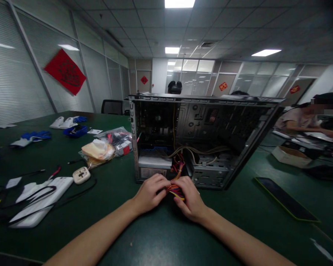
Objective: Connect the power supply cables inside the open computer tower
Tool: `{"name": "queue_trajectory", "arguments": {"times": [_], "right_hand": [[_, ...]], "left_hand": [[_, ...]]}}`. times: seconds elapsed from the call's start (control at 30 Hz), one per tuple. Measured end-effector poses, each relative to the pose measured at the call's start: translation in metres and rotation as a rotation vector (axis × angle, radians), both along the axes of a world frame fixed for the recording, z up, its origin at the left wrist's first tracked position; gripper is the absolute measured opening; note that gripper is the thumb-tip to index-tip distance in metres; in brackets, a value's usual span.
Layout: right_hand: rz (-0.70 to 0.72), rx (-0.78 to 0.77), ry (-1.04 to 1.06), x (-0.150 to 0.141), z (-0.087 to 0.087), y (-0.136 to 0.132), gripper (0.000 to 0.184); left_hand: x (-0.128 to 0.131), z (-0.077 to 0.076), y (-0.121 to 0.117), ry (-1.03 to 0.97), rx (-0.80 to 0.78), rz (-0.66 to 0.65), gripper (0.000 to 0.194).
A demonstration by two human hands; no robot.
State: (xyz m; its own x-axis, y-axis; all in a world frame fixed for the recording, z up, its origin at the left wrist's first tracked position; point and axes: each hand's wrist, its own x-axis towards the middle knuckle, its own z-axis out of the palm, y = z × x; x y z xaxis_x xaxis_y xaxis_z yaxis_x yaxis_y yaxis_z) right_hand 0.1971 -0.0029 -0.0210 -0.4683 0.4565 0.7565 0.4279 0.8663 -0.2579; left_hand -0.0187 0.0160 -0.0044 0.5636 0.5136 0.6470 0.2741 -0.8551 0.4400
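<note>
An opened computer case (183, 96) stands upright on the green table, its side panel off and its inside facing me. In its lower left sits a silver power supply (154, 162), from which a bundle of coloured cables (175, 189) comes out over the case's front edge. My left hand (152, 188) curls round the left end of this bundle. Close beside it, my right hand (190, 197) grips the bundle with thumb and fingers. Pale thin cables (202, 149) run across the case's inside. The cable ends are hidden by my hands.
To the left on the green table (161, 240) lie a white box-like object (41, 207), a small cream device (81, 175), plastic bags (100, 151) and blue-white gloves (36, 136). On the right are a dark green-edged pad (285, 197), an open carton (291, 157) and a seated person (299, 118).
</note>
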Motion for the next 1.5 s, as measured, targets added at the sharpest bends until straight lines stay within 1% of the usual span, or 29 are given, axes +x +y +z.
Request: {"name": "queue_trajectory", "arguments": {"times": [0.1, 0.23, 0.37, 0.43, 0.5, 0.6, 0.7, 0.83, 1.0, 1.07, 1.2, 1.27, 1.33, 1.43, 1.5], "right_hand": [[0.003, -0.013, 0.020, 0.000, 0.000, 0.000, 0.041], [0.007, -0.047, 0.052, -0.002, 0.001, 0.001, 0.039], [-0.002, -0.045, 0.118, -0.003, 0.003, 0.003, 0.034], [-0.012, -0.043, 0.157, -0.004, 0.003, 0.003, 0.035], [-0.017, -0.045, 0.169, -0.005, 0.003, 0.003, 0.036], [-0.011, -0.038, 0.143, -0.006, 0.004, 0.004, 0.037], [0.006, -0.013, 0.094, -0.005, 0.003, 0.005, 0.039], [0.023, 0.033, 0.039, -0.002, 0.003, 0.007, 0.047], [0.020, 0.076, -0.045, -0.007, 0.006, 0.000, 0.052], [0.024, 0.079, -0.045, -0.012, 0.007, -0.005, 0.051], [0.019, 0.099, 0.034, -0.019, 0.011, -0.013, 0.049], [0.001, 0.126, 0.026, -0.024, 0.014, -0.016, 0.047], [-0.024, 0.146, -0.006, -0.029, 0.016, -0.020, 0.041], [-0.033, 0.172, -0.090, -0.039, 0.017, -0.027, 0.025], [-0.016, 0.198, -0.154, -0.042, 0.017, -0.030, 0.021]], "left_hand": [[0.001, 0.001, -0.002, -0.061, 0.027, 0.033, 0.023], [0.002, 0.005, -0.005, -0.026, 0.097, 0.091, 0.020], [0.002, 0.005, -0.003, 0.003, 0.124, 0.041, 0.025], [0.002, 0.004, -0.003, 0.010, 0.121, 0.014, 0.027], [0.002, 0.003, -0.003, -0.001, 0.117, 0.019, 0.026], [0.001, 0.003, -0.002, -0.019, 0.139, 0.044, 0.024], [0.001, 0.003, 0.001, -0.029, 0.200, 0.023, 0.024], [-0.001, 0.002, 0.005, -0.081, 0.250, 0.004, 0.023], [-0.001, 0.003, 0.007, -0.151, 0.288, 0.033, 0.024], [0.000, 0.005, 0.009, -0.196, 0.305, 0.057, 0.022], [0.004, 0.006, 0.011, -0.245, 0.325, 0.115, 0.021], [0.005, 0.007, 0.012, -0.262, 0.320, 0.141, 0.021], [0.007, 0.007, 0.011, -0.270, 0.306, 0.156, 0.019], [0.012, 0.009, 0.010, -0.312, 0.310, 0.202, 0.014], [0.014, 0.010, 0.009, -0.331, 0.319, 0.230, 0.014]]}}
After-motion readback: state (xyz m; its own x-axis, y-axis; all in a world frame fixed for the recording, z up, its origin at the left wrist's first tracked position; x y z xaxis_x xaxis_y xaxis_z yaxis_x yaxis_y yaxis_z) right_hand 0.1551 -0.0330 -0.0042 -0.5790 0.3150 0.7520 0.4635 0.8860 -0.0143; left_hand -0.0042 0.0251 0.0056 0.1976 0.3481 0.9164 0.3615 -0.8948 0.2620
